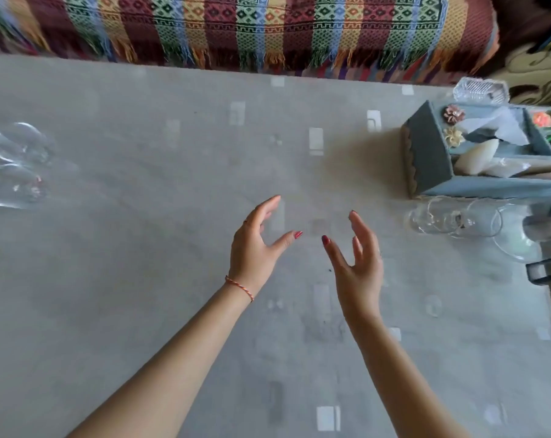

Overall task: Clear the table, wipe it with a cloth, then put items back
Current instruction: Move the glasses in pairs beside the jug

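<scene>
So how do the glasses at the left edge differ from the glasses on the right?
The left glasses sit alone at the table's left edge; the right glasses lie beside the grey box. The left glasses are blurred and cut by the frame; the right glasses show whole and sharper. Both groups are clear glass, and neither hand touches them.

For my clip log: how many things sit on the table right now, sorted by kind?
Clear drinking glasses, left group: about 3, blurred and overlapping
Clear drinking glasses, right group: about 2
Blue-grey fabric organiser box: 1
Cut-glass dish: 1
Dark item cut off at the right edge: 1
Total: about 8
</scene>
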